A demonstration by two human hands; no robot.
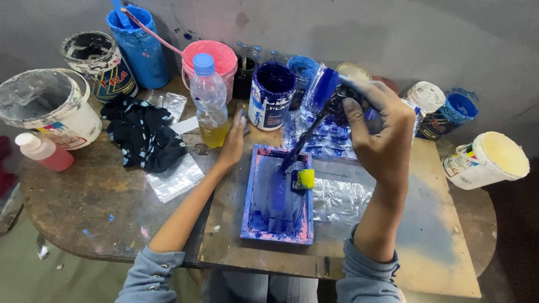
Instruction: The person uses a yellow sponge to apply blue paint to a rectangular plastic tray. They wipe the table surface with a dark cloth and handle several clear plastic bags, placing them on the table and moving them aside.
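My right hand (382, 132) is raised over the table and grips a blue-stained plastic bag (328, 92). A thick strand of dark blue paint (297, 148) runs from it down into a small rectangular tray (303, 233) smeared with blue. A yellow-tipped tool (305, 178) lies in the tray. My left hand (233, 140) rests on the table at the tray's far left corner, fingers stretched out, just beside a plastic bottle (209, 98) with a blue cap and yellow liquid at the bottom.
A dark blue paint can (270, 95) stands behind the tray. Several tins and buckets ring the table: a white bucket (50, 109), a blue container (137, 45), a pink tub (216, 59), a cream-lidded tub (485, 160). A black rag (143, 134) lies left.
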